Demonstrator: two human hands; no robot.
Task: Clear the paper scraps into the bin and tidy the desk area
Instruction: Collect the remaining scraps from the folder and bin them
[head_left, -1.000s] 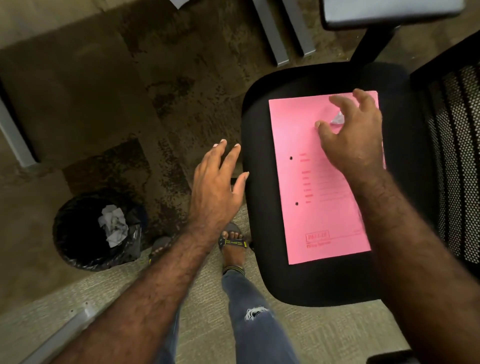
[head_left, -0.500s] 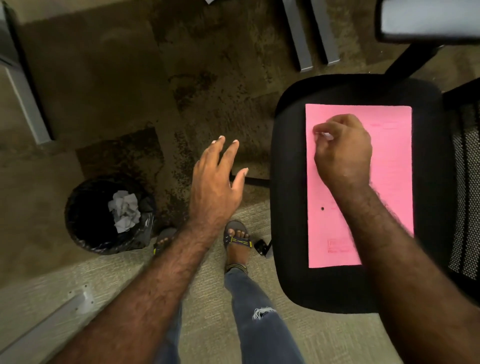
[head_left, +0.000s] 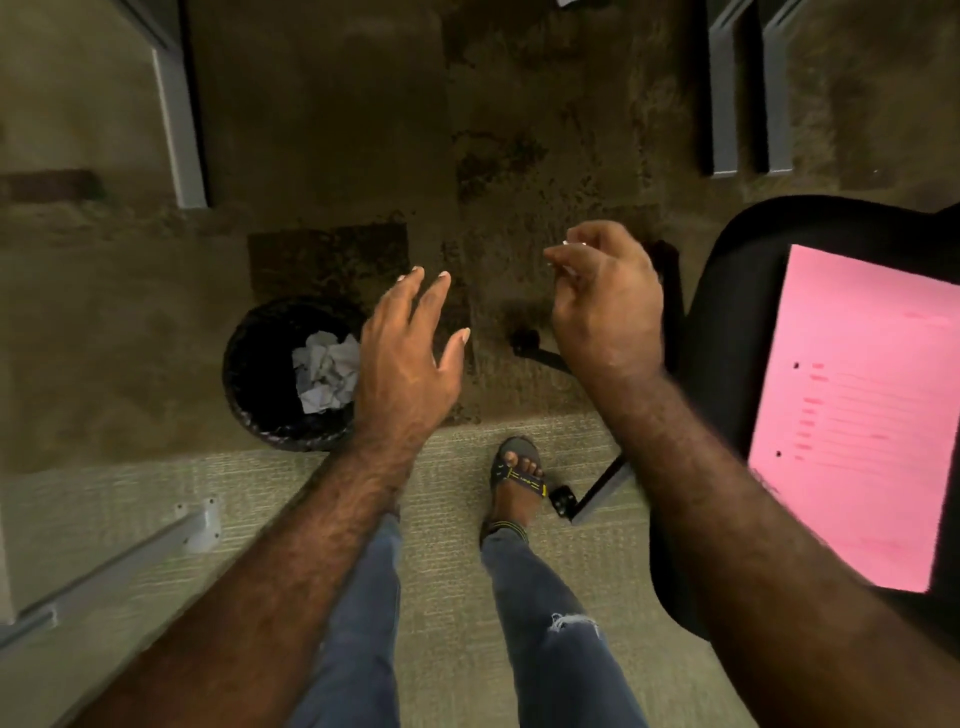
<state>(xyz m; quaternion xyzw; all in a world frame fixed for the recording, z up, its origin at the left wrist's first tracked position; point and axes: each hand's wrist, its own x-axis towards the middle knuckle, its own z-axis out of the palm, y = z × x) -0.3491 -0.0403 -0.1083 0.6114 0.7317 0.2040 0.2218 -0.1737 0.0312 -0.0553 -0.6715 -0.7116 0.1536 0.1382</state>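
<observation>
My right hand (head_left: 605, 306) hovers over the carpet left of the chair, fingers pinched on a small white paper scrap (head_left: 570, 243) that barely shows at the fingertips. To its left, my left hand (head_left: 408, 358) is open with fingers spread, holding nothing, just right of the black bin (head_left: 249, 374). The bin stands on the floor with crumpled white paper (head_left: 324, 371) inside. A pink folder (head_left: 857, 415) lies on the black chair seat (head_left: 727, 322) at the right.
Grey desk legs (head_left: 179, 130) stand at the back left and two more grey legs (head_left: 724, 88) at the back right. A metal rail (head_left: 114, 571) runs along the floor at the lower left. My sandalled foot (head_left: 517, 480) is beside the chair's base.
My right hand has taken the scrap off the pink folder and moved left, away from the chair toward the bin. The view has swung left; the left hand stays open.
</observation>
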